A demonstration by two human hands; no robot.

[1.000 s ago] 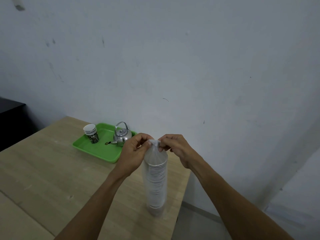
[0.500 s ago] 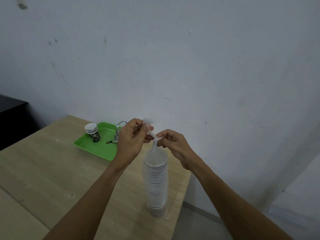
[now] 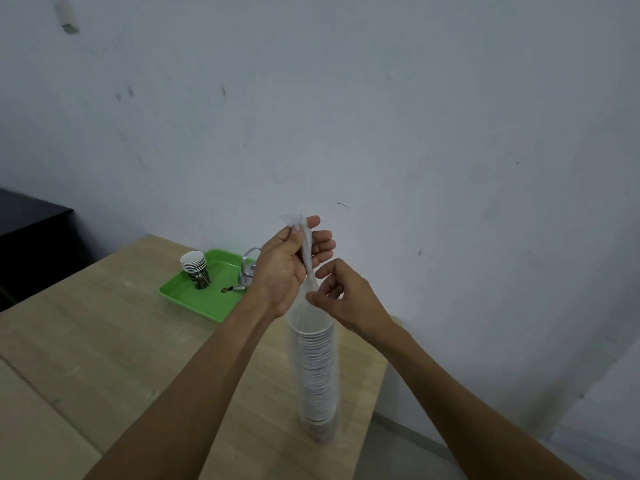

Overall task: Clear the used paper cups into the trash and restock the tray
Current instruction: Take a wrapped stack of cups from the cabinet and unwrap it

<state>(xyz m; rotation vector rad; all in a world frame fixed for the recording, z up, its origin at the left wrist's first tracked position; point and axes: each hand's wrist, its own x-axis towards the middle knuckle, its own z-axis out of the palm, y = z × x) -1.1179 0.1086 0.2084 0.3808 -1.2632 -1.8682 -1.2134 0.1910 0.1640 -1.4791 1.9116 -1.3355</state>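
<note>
Sleeve of paper cups: white nested cups in clear plastic, standing on the wooden table near its right edge, long axis vertical, mouths upward. The left hand pinched the twisted plastic tail above the stack. The right hand pinched the neck lower down, fingers curled. Behind, a green tray bore a short cup stack and a kettle, partly hidden by the left hand. The sleeve's base was blurred.

Clear thin plastic sleeve; glossy green plastic tray; shiny metal kettle; matt wood table.
</note>
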